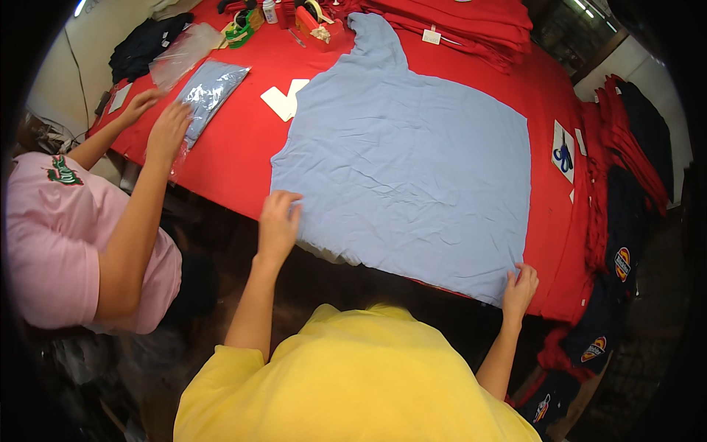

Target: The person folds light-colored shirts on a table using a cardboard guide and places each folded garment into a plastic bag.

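A light blue garment point(412, 169) is spread out wide and lightly wrinkled before me, its narrower part reaching toward the far side. Beside its near left edge is my left hand point(278, 228), fingers and thumb apart, fingertips touching or just over the cloth. My right hand point(520, 291) has its fingers closed on the near right corner of the garment. Along the near edge the cloth reaches the table's rim, with a paler layer peeking out underneath. At left, a co-worker's hands point(171, 125) are at a folded blue garment in a clear plastic bag point(210, 99).
The red-covered table point(228, 162) carries white card pieces point(286, 99), a tape dispenser point(320, 29) and a stack of red garments point(471, 26). Blue-handled scissors point(563, 156) lie on the right. Dark and red garments point(626, 214) pile along the right edge. A person in pink point(66, 243) stands left.
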A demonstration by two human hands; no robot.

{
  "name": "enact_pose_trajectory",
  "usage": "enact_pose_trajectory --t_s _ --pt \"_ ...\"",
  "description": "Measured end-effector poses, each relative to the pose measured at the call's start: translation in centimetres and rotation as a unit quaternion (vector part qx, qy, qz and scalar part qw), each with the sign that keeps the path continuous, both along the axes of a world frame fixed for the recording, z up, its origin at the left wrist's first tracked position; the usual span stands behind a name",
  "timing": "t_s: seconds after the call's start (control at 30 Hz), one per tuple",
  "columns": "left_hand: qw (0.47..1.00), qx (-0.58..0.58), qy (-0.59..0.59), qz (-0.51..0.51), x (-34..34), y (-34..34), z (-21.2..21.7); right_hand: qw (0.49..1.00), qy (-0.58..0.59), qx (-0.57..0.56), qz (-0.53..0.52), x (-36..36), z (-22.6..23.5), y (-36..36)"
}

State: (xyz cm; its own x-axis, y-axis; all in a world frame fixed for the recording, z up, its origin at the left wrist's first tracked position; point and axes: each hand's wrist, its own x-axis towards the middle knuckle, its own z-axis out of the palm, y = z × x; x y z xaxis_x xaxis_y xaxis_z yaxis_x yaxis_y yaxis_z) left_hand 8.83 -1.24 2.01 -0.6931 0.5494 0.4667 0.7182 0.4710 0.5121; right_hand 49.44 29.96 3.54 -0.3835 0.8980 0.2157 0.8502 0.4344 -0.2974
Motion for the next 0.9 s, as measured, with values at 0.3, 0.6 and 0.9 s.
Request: enact_pose_trajectory --t_s 0.3,0.6,0.9 --pt "0.999 0.002 0.013 0.034 1.2 5.6 -3.0 0.977 0.123 0.102 0.139 -6.3 -4.3 4.8" --pt "0.960 0.079 -0.238 0.120 0.7 4.7 -2.0 0.995 0.028 0.026 0.091 -7.0 -2.3 7.8" --pt "0.914 0.135 -0.377 0.070 -0.7 3.8 -0.7 0.985 0.123 0.119 -0.031 -7.1 -4.0 37.6"
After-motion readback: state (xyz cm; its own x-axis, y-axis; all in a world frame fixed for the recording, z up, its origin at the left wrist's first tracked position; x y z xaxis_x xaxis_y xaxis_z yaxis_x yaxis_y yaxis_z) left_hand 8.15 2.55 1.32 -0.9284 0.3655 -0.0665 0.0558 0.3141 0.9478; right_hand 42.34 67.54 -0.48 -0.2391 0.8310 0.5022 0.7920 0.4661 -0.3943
